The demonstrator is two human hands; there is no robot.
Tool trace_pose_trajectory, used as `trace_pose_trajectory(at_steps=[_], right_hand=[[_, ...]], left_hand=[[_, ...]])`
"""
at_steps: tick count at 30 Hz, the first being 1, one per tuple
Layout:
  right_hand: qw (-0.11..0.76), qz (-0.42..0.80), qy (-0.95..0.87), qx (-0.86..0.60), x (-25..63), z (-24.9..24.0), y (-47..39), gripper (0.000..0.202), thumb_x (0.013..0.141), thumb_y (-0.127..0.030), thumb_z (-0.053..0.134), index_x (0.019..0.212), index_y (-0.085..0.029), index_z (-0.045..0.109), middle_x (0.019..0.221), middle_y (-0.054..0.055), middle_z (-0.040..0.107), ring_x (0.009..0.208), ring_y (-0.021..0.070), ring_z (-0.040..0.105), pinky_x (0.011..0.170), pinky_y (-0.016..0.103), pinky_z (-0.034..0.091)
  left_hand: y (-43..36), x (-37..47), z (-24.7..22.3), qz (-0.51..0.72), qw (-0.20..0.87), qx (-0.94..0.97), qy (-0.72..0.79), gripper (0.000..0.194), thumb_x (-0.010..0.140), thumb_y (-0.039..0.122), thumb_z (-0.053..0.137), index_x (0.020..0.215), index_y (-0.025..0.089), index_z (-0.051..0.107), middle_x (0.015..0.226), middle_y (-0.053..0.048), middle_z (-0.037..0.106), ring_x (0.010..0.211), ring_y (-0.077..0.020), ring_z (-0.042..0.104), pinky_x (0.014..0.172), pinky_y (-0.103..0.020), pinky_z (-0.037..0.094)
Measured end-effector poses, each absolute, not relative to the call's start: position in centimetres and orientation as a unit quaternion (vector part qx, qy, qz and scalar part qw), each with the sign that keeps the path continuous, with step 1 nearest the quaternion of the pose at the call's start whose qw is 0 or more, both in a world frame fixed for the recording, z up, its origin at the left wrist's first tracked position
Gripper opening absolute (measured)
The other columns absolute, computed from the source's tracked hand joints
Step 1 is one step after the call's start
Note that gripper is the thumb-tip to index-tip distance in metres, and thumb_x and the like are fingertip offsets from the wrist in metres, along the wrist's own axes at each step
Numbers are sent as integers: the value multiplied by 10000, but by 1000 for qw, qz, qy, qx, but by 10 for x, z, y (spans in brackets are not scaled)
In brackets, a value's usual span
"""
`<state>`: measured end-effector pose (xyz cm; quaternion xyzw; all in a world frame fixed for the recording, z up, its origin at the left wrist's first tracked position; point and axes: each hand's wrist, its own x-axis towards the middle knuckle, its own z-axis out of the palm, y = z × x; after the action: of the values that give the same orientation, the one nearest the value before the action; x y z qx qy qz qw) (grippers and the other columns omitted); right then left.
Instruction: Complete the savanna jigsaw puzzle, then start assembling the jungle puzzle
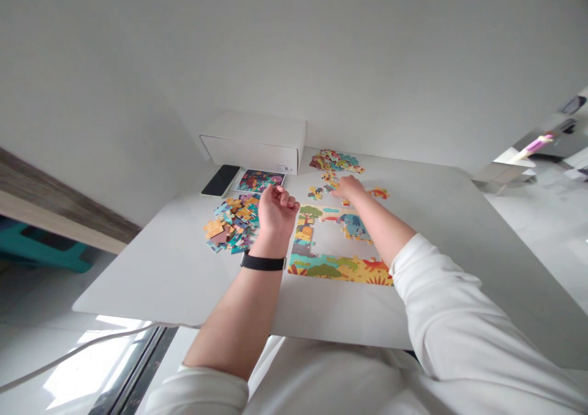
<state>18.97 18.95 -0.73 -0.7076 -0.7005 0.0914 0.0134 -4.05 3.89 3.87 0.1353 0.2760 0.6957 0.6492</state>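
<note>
A partly assembled jigsaw puzzle [321, 271] lies on the table, its border joined around a bare middle and an elephant section at the upper right. Over its far edge reaches my right hand [350, 188], fingers bent down and pinched at a small puzzle piece [329, 188] among loose ones; the fingertips are partly hidden. My left hand [278, 211] is raised left of the puzzle, palm turned up and fingers curled in, with nothing visible in it. Beside it spreads a pile of puzzle pieces [229, 222], partly covered by my wrist.
At the back of the white table [184, 280] stands a white box [257, 145]. In front of it are a black phone [221, 180] and a colourful picture card [260, 181]. Another heap of pieces [337, 160] lies near the wall, and an orange-red piece [379, 192] right of my right hand.
</note>
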Motion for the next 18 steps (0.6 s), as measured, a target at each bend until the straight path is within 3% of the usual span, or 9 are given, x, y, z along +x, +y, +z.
trace_pose_trajectory(at_steps=[5, 8, 13, 18], right_hand=[[44, 101, -704, -701, 190, -9, 187, 595, 735, -482, 935, 1220, -195, 745, 1297, 197, 736, 1160, 350, 737, 968, 440, 600], [97, 114, -687, -711, 187, -9, 178, 564, 766, -359, 908, 1264, -205, 692, 1289, 156, 755, 1163, 316, 729, 963, 397, 582], [241, 162, -654, -698, 189, -5, 162, 187, 904, -177, 666, 1084, -223, 679, 1078, 62, 790, 1020, 231, 738, 917, 338, 550], [398, 290, -611, -620, 211, 10, 132, 180, 846, -232, 722, 1003, -239, 634, 886, -8, 724, 803, 196, 727, 780, 331, 561]], left_hand=[[38, -40, 40, 695, 652, 122, 279, 350, 1042, 401, 575, 744, 224, 525, 522, 69, 343, 458, -102, 387, 536, -244, 381], [38, -41, 39, 692, 652, 136, 277, 343, 1024, 422, 618, 754, 229, 532, 535, 69, 348, 464, -107, 400, 541, -249, 384], [38, -40, 39, 685, 658, 150, 275, 340, 1005, 424, 644, 750, 226, 537, 542, 68, 357, 470, -107, 418, 545, -249, 400], [37, -35, 40, 663, 662, 205, 282, 295, 959, 432, 697, 795, 220, 575, 571, 67, 436, 501, -99, 470, 549, -228, 419]])
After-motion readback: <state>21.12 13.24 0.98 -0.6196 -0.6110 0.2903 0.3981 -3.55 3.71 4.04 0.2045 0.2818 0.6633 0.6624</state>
